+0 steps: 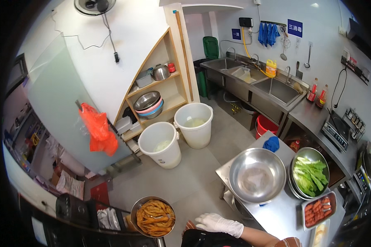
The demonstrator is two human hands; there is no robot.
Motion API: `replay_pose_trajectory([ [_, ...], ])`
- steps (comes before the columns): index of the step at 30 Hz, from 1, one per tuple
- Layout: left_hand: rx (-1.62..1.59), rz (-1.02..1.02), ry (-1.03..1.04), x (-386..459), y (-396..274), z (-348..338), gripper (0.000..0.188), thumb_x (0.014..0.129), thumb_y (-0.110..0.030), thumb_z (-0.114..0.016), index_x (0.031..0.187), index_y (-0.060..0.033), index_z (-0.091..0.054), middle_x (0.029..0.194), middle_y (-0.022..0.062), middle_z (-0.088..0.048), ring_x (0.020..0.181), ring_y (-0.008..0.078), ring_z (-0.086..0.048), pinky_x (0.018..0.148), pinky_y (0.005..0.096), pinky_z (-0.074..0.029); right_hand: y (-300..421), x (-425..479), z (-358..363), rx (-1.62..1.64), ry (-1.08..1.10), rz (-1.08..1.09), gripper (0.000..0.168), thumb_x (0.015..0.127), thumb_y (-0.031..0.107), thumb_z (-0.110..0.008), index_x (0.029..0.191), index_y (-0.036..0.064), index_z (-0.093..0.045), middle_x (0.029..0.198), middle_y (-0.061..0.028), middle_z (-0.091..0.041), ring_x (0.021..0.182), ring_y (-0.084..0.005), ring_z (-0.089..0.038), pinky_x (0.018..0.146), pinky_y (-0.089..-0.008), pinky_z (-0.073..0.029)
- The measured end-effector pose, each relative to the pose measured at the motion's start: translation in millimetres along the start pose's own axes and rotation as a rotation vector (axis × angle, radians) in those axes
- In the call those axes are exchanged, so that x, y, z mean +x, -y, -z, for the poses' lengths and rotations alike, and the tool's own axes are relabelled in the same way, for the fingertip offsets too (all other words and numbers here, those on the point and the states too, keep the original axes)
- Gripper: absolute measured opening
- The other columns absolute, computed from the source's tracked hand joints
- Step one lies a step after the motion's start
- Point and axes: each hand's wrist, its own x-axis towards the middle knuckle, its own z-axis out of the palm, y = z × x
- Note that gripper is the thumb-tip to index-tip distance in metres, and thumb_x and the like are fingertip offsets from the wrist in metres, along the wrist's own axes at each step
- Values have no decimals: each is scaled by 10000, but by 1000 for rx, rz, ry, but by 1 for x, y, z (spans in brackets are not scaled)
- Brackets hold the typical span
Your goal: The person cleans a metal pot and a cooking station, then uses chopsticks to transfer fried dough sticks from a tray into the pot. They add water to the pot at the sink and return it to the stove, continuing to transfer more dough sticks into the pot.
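My right hand (pixel 218 223), in a white disposable glove, reaches leftward across the black apron (pixel 204 239). Its fingertips are at a striped sleeve (pixel 189 226), and whether they grip the cloth cannot be made out. My left hand is out of view. Left of the glove, a metal pan (pixel 134 208) of brown, fried-looking strips of food (pixel 155 218) appears, its handle (pixel 161 242) running off the bottom edge. To the right, a wide stainless steel bowl (pixel 257 174) with nothing in it sits on a steel table (pixel 262 217).
The table also bears bowls of leafy greens (pixel 310 176), a tray of reddish sausage-like pieces (pixel 318 210) and a blue cloth (pixel 271 144). Two white buckets (pixel 170 162) (pixel 201 137) stand on the floor before wooden shelves (pixel 173 95). Sinks (pixel 276 89) line the back wall.
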Motion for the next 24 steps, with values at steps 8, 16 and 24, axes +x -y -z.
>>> replay_pose_trajectory([
  [8, 260, 65, 134, 228, -198, 42, 256, 808, 88, -527, 1041, 13, -452, 822, 139, -563, 736, 329, -673, 682, 421, -613, -120, 136, 75, 159, -223, -289, 385, 932, 329, -496, 1163, 34, -585, 1045, -181, -628, 983, -368, -595, 883, -437, -463],
  [16, 457, -28, 391, 395, -434, -99, 205, 775, -17, -635, 930, -39, -503, 682, 46, -541, 504, 164, -524, 528, 305, -535, -207, 163, 163, 359, -369, -762, 442, 944, 399, -466, 1189, 56, -596, 1144, -175, -619, 1085, -352, -574, 948, -415, -444],
  [24, 607, 166, 586, 513, -550, -284, 237, 787, -47, -669, 990, -98, -556, 642, 1, -528, 509, 122, -518, 446, 238, -440, -337, 199, 245, 410, -450, -923, 457, 943, 427, -439, 1185, 72, -596, 1121, -174, -629, 1047, -349, -591, 908, -418, -466],
])
